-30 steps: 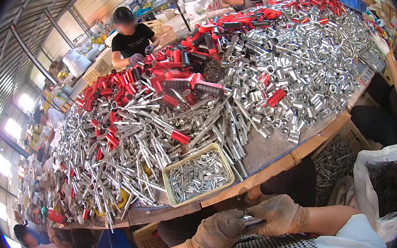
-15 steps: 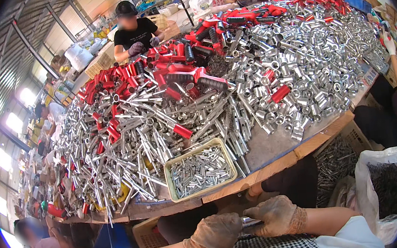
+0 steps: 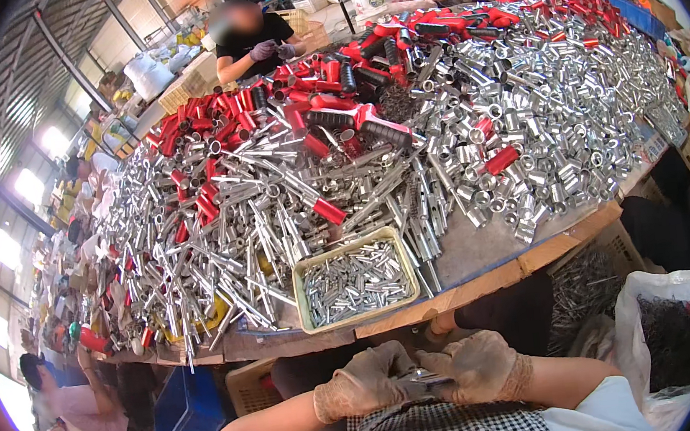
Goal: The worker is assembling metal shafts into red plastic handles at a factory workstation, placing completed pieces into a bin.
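Note:
Close to my body, below the table's front edge, both my gloved hands meet over a small shiny metal part (image 3: 427, 376). My left hand (image 3: 369, 381) has its fingers curled around the part's left end. My right hand (image 3: 480, 367) closes on the same part from the right, thumb on top. Both beige gloves look stained, and the fingers hide most of the part, so its exact kind cannot be made out. Just beyond my hands, a cream tray (image 3: 360, 322) of small metal pins stands at the table edge.
Silver tubes and sockets (image 3: 524, 155) heap across the table, with red-and-black handles (image 3: 356, 122) among them. A white sack (image 3: 630, 328) of dark pieces stands at right, a blue bin (image 3: 188, 417) at lower left. Co-workers sit at the far side (image 3: 255, 44), left and right.
The view has tilted slightly, so the table sits a little further right. My hands remain together on the metal part, and their fingers have shifted around it.

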{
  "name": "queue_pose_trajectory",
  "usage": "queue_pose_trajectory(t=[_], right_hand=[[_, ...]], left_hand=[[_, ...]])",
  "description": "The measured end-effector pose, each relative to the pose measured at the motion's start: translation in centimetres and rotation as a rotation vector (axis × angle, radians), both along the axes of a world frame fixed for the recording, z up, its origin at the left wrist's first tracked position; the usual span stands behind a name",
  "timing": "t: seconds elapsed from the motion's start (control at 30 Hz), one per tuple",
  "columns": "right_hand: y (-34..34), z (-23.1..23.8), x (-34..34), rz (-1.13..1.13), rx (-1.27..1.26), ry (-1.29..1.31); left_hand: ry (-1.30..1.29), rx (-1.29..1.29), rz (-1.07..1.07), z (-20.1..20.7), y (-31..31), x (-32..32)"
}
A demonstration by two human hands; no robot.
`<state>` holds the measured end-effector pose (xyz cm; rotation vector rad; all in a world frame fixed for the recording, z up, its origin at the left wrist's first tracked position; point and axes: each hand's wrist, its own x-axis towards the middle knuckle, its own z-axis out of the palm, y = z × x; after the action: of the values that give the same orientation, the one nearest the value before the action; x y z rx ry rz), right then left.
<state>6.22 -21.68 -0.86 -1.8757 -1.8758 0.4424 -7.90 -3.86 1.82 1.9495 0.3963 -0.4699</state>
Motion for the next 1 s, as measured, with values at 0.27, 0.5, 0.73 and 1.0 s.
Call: queue_pose_trajectory(t=[0.27, 0.5, 0.73, 1.0], right_hand=[[0.3, 0.1, 1.5, -0.023, 0.16, 0.001], [1.0, 1.8, 3.6, 0.042, -0.034, 0.026], [3.2, 0.1, 4.7, 0.013, -0.158, 0.028], [2.2, -4.4, 6.7, -0.277, 0.176, 0.667]], left_hand=[[-0.114, 0.052, 0.015, 0.0, 1.3, -0.1], [-0.24, 0.162, 0.005, 0.3, 2.5, 0.6], [-0.436, 0.372, -0.129, 0.0, 3.5, 2.9], [-0.427, 1.146, 0.003, 1.1, 14.7, 11.6]])
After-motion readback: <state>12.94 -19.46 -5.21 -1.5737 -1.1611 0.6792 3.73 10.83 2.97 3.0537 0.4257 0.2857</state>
